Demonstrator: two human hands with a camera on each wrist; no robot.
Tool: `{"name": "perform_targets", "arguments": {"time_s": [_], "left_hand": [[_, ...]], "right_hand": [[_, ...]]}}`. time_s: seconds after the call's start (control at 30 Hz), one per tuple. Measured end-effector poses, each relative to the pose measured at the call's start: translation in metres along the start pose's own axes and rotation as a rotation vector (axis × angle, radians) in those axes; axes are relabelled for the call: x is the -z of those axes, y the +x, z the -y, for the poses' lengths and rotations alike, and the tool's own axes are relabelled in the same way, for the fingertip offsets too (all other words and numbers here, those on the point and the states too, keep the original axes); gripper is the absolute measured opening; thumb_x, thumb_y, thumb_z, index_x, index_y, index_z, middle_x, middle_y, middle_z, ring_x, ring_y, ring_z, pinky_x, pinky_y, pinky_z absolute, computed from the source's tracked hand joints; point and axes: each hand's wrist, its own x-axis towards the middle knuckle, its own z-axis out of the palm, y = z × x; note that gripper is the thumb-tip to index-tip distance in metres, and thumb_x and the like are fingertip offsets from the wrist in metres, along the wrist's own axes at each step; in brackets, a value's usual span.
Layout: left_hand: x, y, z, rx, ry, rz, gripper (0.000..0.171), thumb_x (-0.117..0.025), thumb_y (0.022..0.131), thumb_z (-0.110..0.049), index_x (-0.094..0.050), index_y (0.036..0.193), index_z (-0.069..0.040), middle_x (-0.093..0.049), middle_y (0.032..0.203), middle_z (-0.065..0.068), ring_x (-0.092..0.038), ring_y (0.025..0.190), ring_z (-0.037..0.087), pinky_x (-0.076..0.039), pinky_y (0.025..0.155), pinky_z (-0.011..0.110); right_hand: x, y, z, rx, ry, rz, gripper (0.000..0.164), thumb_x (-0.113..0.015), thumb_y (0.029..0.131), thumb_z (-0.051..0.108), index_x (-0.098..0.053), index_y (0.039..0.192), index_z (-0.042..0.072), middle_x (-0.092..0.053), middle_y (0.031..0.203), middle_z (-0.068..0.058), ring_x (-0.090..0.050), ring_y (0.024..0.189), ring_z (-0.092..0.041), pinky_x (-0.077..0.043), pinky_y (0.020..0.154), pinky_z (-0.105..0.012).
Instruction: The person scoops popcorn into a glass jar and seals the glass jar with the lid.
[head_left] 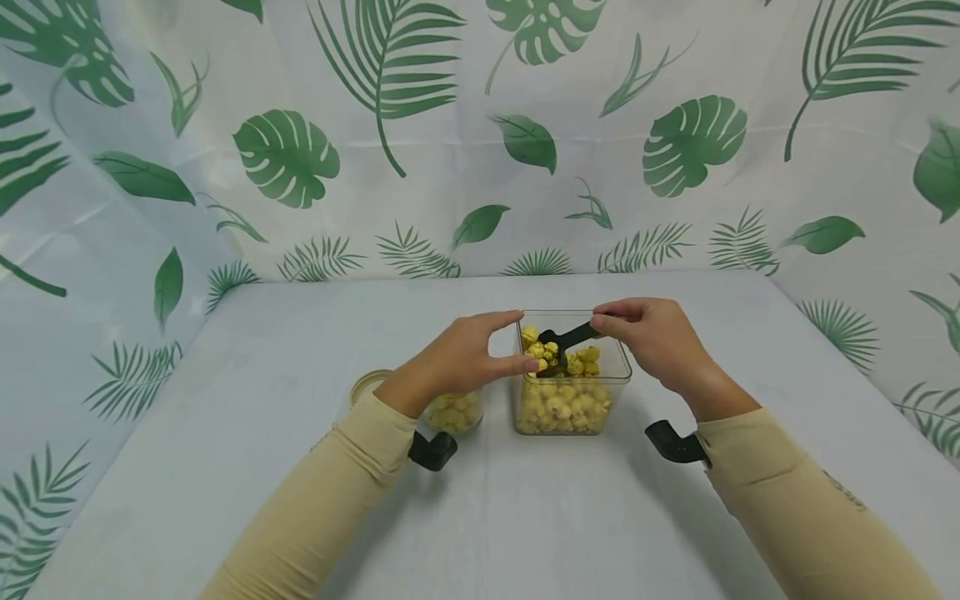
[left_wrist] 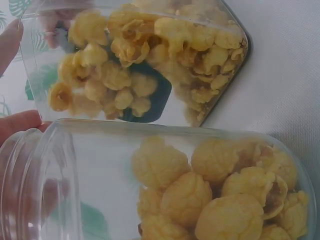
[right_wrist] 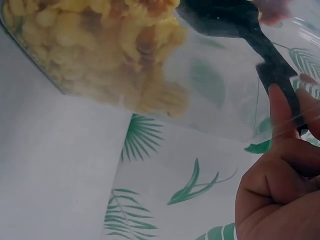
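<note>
A clear square container (head_left: 564, 407) stands on the table, part filled with yellow popcorn (head_left: 558, 402). My left hand (head_left: 468, 354) holds its left rim, thumb at the near corner and fingers at the far corner. My right hand (head_left: 656, 337) pinches the handle of a black scoop (head_left: 576, 335) above the right rim. Popcorn lies on the scoop's head inside the container. Under my left hand is a clear jar (left_wrist: 105, 165), also holding popcorn low down; the left wrist view shows it beside the container. In the right wrist view the scoop (right_wrist: 265, 45) shows through the container wall.
A gold-coloured round lid (head_left: 367, 383) lies on the white table (head_left: 495, 517) left of the jar, partly hidden by my left forearm. A leaf-patterned sheet (head_left: 450, 167) hangs behind and at both sides. Black wrist mounts (head_left: 675, 443) stick out below my sleeves.
</note>
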Motion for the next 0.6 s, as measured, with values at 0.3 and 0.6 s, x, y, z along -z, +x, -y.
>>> {"name": "perform_targets", "arguments": {"time_s": [0.3, 0.6], "left_hand": [[-0.001, 0.0, 0.0, -0.001, -0.004, -0.004, 0.083, -0.048, 0.073, -0.07, -0.031, 0.14, -0.023, -0.034, 0.139, -0.007, -0.03, 0.126, 0.012, -0.029, 0.1, 0.032], [-0.001, 0.0, 0.0, 0.014, -0.004, -0.003, 0.084, -0.048, 0.073, -0.071, -0.03, 0.14, -0.023, -0.033, 0.139, -0.006, -0.03, 0.127, 0.014, -0.029, 0.1, 0.034]], "right_hand": [[0.007, -0.004, -0.004, -0.057, 0.111, 0.036, 0.054, -0.056, 0.083, 0.048, -0.058, 0.116, 0.006, -0.055, 0.113, -0.014, -0.045, 0.103, -0.024, -0.039, 0.088, -0.048], [0.011, -0.006, -0.005, -0.068, 0.125, 0.009, 0.054, -0.056, 0.083, 0.049, -0.058, 0.116, 0.007, -0.055, 0.104, -0.01, -0.04, 0.078, -0.021, -0.041, 0.068, -0.031]]}}
